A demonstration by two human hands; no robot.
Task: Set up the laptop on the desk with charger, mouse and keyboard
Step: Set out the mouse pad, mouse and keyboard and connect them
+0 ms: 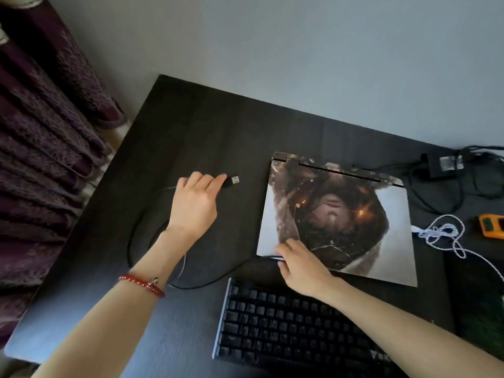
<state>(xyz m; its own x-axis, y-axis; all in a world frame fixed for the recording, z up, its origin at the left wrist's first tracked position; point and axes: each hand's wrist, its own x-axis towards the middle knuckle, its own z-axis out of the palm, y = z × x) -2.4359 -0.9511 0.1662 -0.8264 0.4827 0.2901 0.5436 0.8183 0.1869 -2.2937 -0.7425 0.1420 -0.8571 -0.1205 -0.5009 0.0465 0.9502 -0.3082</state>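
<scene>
A closed laptop (pixel 354 214) with a picture on its lid lies on the dark desk (pixel 218 126). My right hand (pixel 300 266) grips the laptop's front left corner. My left hand (pixel 195 205), left of the laptop, pinches a black USB plug (pixel 231 181) whose black cable (pixel 136 241) loops down and runs to the black keyboard (pixel 286 328) in front of the laptop. The charger brick (pixel 444 163) with its tangled black cord lies behind the laptop at the right. I see no mouse.
A coiled white cable (pixel 447 233) and an orange device (pixel 491 225) lie right of the laptop. A dark mat (pixel 474 296) covers the desk's right side. Purple curtains (pixel 41 159) hang at the left, beyond the desk edge. A grey wall stands behind.
</scene>
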